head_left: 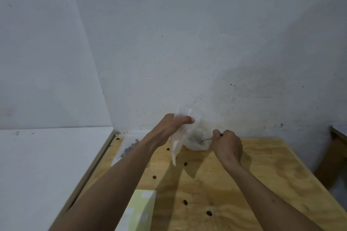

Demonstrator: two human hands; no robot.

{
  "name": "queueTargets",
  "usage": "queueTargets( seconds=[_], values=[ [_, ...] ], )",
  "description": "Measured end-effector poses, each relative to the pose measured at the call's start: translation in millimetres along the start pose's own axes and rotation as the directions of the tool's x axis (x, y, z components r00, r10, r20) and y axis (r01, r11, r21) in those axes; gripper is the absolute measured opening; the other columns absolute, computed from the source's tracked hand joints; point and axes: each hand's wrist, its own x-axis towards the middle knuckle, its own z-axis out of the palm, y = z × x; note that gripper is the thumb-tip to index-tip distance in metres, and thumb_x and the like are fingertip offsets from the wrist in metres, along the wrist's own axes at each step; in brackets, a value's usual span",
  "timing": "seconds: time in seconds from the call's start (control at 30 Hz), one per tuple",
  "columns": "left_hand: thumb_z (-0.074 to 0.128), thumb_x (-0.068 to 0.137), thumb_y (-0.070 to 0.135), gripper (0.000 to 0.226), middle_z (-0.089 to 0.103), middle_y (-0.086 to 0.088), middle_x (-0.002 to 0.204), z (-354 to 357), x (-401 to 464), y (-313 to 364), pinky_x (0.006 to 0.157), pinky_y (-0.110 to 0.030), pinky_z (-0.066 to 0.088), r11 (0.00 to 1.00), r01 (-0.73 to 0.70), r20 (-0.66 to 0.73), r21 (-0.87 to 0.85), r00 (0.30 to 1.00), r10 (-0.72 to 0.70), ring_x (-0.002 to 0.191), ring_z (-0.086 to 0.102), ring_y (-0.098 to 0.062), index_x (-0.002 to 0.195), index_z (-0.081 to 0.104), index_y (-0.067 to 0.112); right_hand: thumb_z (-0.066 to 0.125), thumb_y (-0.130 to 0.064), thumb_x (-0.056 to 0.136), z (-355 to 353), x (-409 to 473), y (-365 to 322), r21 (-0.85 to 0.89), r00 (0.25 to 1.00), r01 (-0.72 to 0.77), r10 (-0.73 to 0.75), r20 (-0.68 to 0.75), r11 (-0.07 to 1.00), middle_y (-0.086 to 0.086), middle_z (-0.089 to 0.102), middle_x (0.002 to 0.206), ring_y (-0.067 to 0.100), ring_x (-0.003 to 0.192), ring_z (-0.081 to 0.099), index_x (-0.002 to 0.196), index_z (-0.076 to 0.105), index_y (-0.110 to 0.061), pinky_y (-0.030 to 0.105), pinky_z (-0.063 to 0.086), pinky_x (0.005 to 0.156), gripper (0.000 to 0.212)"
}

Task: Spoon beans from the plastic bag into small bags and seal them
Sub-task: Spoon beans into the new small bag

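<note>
My left hand [173,126] grips the top of a small clear bag [179,141], which hangs down above the wooden table [262,170]. Right of it, my right hand [228,143] is closed on a thin metal spoon handle [206,139]. The spoon's far end goes into the large crumpled plastic bag [199,137] standing against the wall. The spoon's bowl is hidden inside that bag. Several loose brown beans [185,164] lie scattered on the table.
A filled clear bag of beans [129,149] lies at the table's far left corner by the wall. A pale green and white card [139,210] lies at the near edge. A white surface [47,165] adjoins on the left, and wooden furniture [336,152] stands at the right.
</note>
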Motion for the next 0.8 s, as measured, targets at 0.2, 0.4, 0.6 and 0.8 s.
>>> queueTargets(
  seconds=[0.2,0.4,0.6,0.8],
  values=[
    [0.077,0.076,0.047,0.031,0.07,0.002,0.085,-12.8,8.0,0.3,0.071,-0.033,0.051,0.978,0.031,-0.039,0.207,0.999,-0.023,0.076,0.066,-0.018,0.089,0.071,0.02,0.045,-0.035,0.098,-1.1,-1.8,2.2,0.01,0.998,-0.033,0.032,0.063,0.999,0.011,0.065,0.062,0.031,0.054,0.068,0.065,0.061,-0.007,0.038,0.06,0.058,0.046],
    [0.075,0.084,0.042,0.026,0.074,0.004,0.102,-14.7,-18.0,-19.8,0.084,-0.034,0.057,0.968,0.023,-0.019,0.25,1.0,-0.019,0.093,0.071,-0.017,0.106,0.072,0.029,0.05,-0.035,0.096,-7.8,-1.8,4.5,0.058,0.989,0.104,-0.11,0.095,0.993,0.005,0.071,0.066,0.031,0.059,0.07,0.082,0.074,-0.017,0.046,0.063,0.059,0.034],
    [0.077,0.062,0.059,0.061,0.074,0.005,0.109,-6.5,-31.3,-34.0,0.094,-0.046,0.057,0.955,0.166,-0.021,0.246,0.986,-0.165,0.099,0.07,-0.02,0.115,0.071,0.03,0.056,-0.032,0.096,-5.4,-7.4,5.1,-0.046,0.974,0.211,-0.206,0.09,0.976,0.009,0.061,0.057,0.029,0.054,0.059,0.064,0.062,-0.009,0.027,0.037,0.049,0.04],
    [0.075,0.078,0.05,0.051,0.072,0.002,0.109,7.2,-31.4,-31.9,0.088,-0.037,0.056,0.965,0.191,0.026,0.179,0.98,-0.199,0.097,0.068,-0.018,0.119,0.068,0.021,0.05,-0.029,0.101,0.5,-26.6,-2.9,-0.107,0.967,0.24,-0.229,0.112,0.965,0.011,0.064,0.069,0.028,0.062,0.057,0.07,0.056,-0.01,0.03,0.032,0.052,0.037]
  ],
)
